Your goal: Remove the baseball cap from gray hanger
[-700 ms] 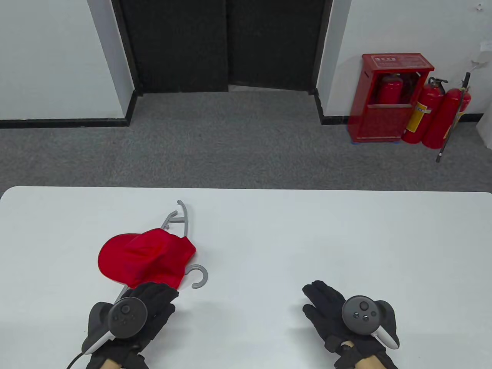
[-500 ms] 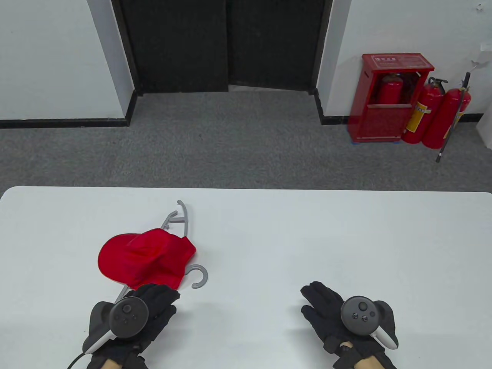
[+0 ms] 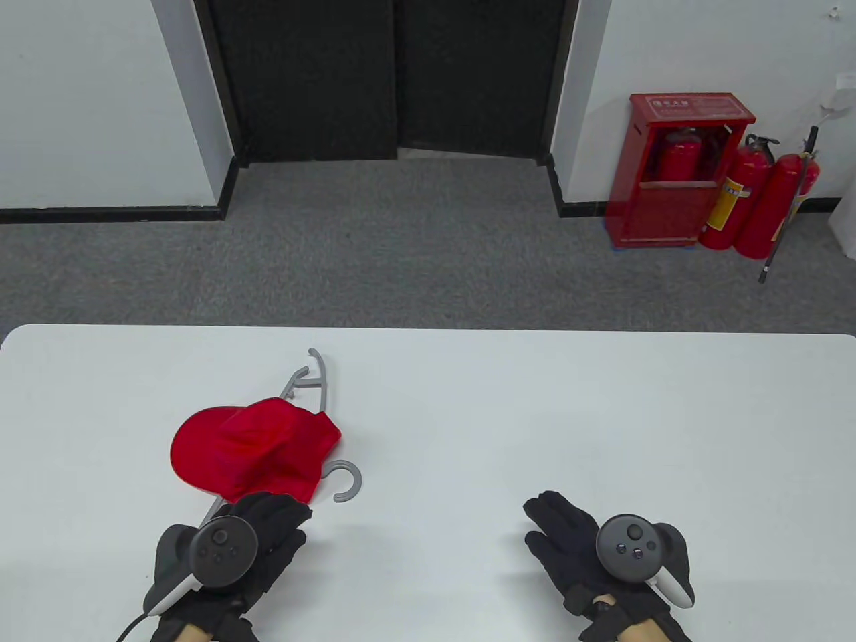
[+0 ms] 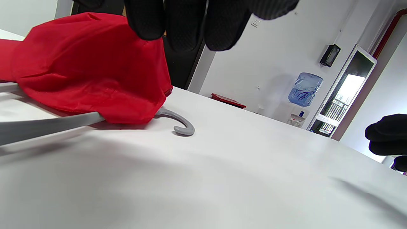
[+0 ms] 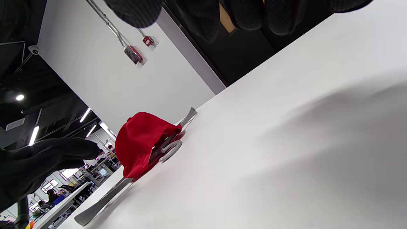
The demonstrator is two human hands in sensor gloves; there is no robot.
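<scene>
A red baseball cap [image 3: 254, 445] lies on a gray hanger [image 3: 322, 388] on the white table [image 3: 468, 401], left of the middle. The hanger's hook [image 3: 348, 483] sticks out on the cap's near right side. My left hand [image 3: 267, 528] lies flat with its fingers stretched out over the hanger's near arm, fingertips at the cap's near edge. In the left wrist view the fingertips [image 4: 187, 22] hang just over the cap [image 4: 89, 70], above the hanger arm [image 4: 47, 125] and hook [image 4: 182, 126]. My right hand [image 3: 562, 535] rests open and empty on the table, well to the right.
The table's far edge [image 3: 428, 328] faces gray carpet. A red extinguisher cabinet [image 3: 682, 170] and extinguishers stand by the far wall. In the right wrist view the cap [image 5: 140, 140] and my left hand [image 5: 41, 162] show to the left.
Nearly nothing. Both hands have shifted by only a few pixels; the cap and the hanger lie where they were.
</scene>
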